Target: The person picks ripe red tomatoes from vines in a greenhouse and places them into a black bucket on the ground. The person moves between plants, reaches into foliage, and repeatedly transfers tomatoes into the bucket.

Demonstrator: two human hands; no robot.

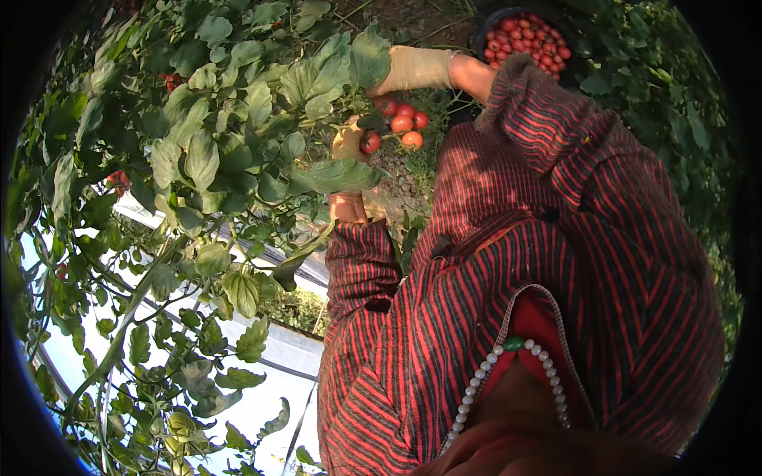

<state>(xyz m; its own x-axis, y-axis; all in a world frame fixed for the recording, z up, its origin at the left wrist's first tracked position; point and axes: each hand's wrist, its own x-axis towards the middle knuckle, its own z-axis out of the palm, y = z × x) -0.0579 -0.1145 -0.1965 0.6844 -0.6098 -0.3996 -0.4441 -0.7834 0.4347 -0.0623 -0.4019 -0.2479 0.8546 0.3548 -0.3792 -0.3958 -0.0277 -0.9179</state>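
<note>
My left hand (350, 143), in a light knit glove, is among the tomato leaves, its fingers right beside a red tomato (369, 141); a leaf covers part of the hand, and its grip cannot be made out. Above it, my right hand (414, 68), gloved too, reaches left into the foliage; a large leaf (370, 56) hides its fingers. Just below the right hand hangs a cluster of red and orange tomatoes (402, 124). A dark bucket (481, 35) full of small red tomatoes (527, 41) stands beyond the right forearm.
Dense tomato plants (202, 157) fill the left side, with a few red tomatoes (118, 181) among them and green ones (180, 425) lower down. White sheeting (280, 392) and thin poles lie behind the stems. More foliage (684, 119) lines the right; bare soil (428, 24) shows at the top.
</note>
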